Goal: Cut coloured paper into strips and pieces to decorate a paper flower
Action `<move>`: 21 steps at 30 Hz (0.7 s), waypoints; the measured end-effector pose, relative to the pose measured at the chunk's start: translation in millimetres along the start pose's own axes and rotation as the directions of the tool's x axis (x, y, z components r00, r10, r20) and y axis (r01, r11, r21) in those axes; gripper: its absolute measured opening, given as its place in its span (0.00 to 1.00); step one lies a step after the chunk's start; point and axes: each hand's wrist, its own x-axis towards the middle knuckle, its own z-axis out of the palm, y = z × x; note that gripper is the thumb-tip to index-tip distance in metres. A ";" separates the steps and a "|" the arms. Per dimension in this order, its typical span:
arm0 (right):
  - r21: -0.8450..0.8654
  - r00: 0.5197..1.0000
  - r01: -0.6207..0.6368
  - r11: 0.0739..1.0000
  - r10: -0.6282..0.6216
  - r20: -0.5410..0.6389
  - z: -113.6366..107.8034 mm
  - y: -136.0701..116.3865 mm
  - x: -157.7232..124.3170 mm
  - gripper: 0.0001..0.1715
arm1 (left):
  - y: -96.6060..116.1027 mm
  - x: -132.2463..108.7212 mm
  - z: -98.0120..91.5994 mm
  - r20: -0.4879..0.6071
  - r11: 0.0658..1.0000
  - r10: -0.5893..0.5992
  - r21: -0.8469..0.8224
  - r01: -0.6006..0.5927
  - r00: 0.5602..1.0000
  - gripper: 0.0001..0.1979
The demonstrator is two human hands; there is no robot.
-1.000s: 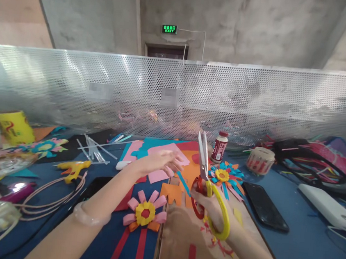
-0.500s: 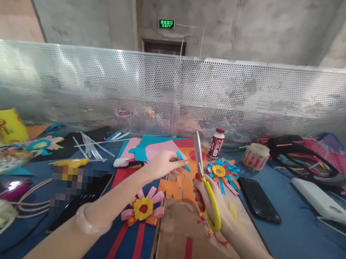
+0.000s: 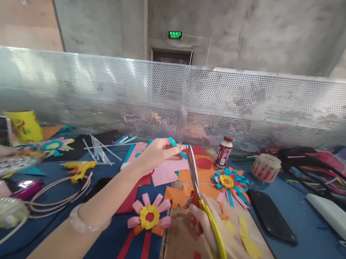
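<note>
My left hand (image 3: 164, 152) pinches a narrow blue paper strip (image 3: 175, 143) above the coloured sheets. In my right hand (image 3: 203, 217) is a pair of scissors (image 3: 195, 175) with yellow and red handles, blades pointing up and away. The blade tips are close to the strip's right end; I cannot tell whether they touch it. Below my hands lies a pink paper flower (image 3: 149, 217) with a yellow ring and a red middle. Orange cut paper (image 3: 175, 197) sits between my hands, and a blue and orange paper flower (image 3: 228, 181) lies beyond my right hand.
A brown bottle (image 3: 223, 152) and a tape roll (image 3: 265, 168) stand at the back right, near a black phone (image 3: 272, 216). To the left are a yellow glue gun (image 3: 79, 169), glue sticks (image 3: 98, 149) and a coiled cable (image 3: 56, 204). A perforated metal partition (image 3: 134, 88) runs behind.
The view has shifted, so the table's things sit further right and lower. The scissors' tips have come nearer the blue strip, which stays in my left hand.
</note>
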 end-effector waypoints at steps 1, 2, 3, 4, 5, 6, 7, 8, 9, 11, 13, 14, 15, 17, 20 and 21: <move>0.010 1.000 -0.004 1.000 0.004 0.009 -0.1 -2.3 -0.9 0.14 | -0.1 -0.6 1.1 0.013 1.000 0.001 0.004 -0.001 1.000 0.15; 0.023 1.000 -0.009 1.000 0.009 0.013 -0.2 -5.7 -1.9 0.14 | -0.4 -1.2 2.3 0.025 1.000 0.004 0.010 -0.005 1.000 0.15; 0.037 1.000 -0.019 0.999 0.019 0.009 -0.4 -10.0 -2.9 0.13 | -0.8 -1.7 3.6 0.033 1.000 0.008 0.024 -0.009 0.999 0.15; 0.053 0.999 -0.033 0.998 0.033 -0.001 -0.7 -15.0 -4.1 0.13 | -1.2 -2.3 4.9 0.039 0.999 0.011 0.048 -0.013 0.999 0.15; 0.069 0.998 -0.051 0.996 0.052 -0.020 -1.1 -20.3 -5.1 0.12 | -1.4 -2.8 6.0 0.036 0.997 0.015 0.080 -0.018 0.999 0.15; 0.082 0.996 -0.077 0.994 0.080 -0.032 -1.4 -25.0 -6.0 0.12 | -1.4 -3.3 7.0 0.026 0.993 0.022 0.118 -0.025 0.999 0.14; 0.094 0.993 -0.107 0.990 0.111 -0.043 -1.6 -28.5 -6.5 0.11 | -1.1 -3.8 7.9 0.011 0.987 0.031 0.159 -0.033 0.999 0.14; 0.107 0.989 -0.135 0.985 0.140 -0.040 -1.4 -30.2 -6.6 0.11 | -0.5 -4.3 8.7 -0.003 0.980 0.041 0.195 -0.040 0.999 0.14; 0.122 0.988 -0.149 0.981 0.153 -0.030 -0.9 -29.9 -6.2 0.11 | 0.3 -4.8 9.4 -0.011 0.973 0.050 0.225 -0.046 0.999 0.14; 0.176 0.990 -0.137 0.975 0.138 0.004 1.3 -23.5 -4.0 0.12 | 2.4 -5.9 10.8 -0.018 0.964 0.066 0.261 -0.059 0.998 0.14; 0.245 0.995 -0.098 0.964 0.093 0.032 4.6 -13.4 -0.7 0.14 | 4.4 -7.1 12.0 -0.022 0.954 0.081 0.291 -0.071 0.996 0.14; 0.277 0.997 -0.082 0.957 0.076 0.033 6.3 -8.8 1.1 0.14 | 5.2 -7.6 12.5 -0.027 0.947 0.089 0.312 -0.076 0.996 0.14; 0.298 0.996 -0.080 0.951 0.068 0.049 7.9 -5.1 2.7 0.15 | 5.9 -8.1 13.0 -0.034 0.938 0.097 0.337 -0.080 0.995 0.14; 0.330 0.996 -0.085 0.940 0.067 0.067 10.1 -1.2 5.1 0.16 | 7.0 -9.1 14.1 -0.046 0.916 0.111 0.393 -0.084 0.993 0.14; 0.348 0.996 -0.080 0.934 0.062 0.062 11.0 -0.5 5.6 0.18 | 8.6 -10.6 16.4 -0.064 0.886 0.129 0.455 -0.086 0.990 0.15; 0.340 0.997 -0.071 0.938 0.058 0.049 10.8 -0.3 5.0 0.18 | 9.3 -11.1 17.3 -0.071 0.878 0.135 0.472 -0.086 0.988 0.15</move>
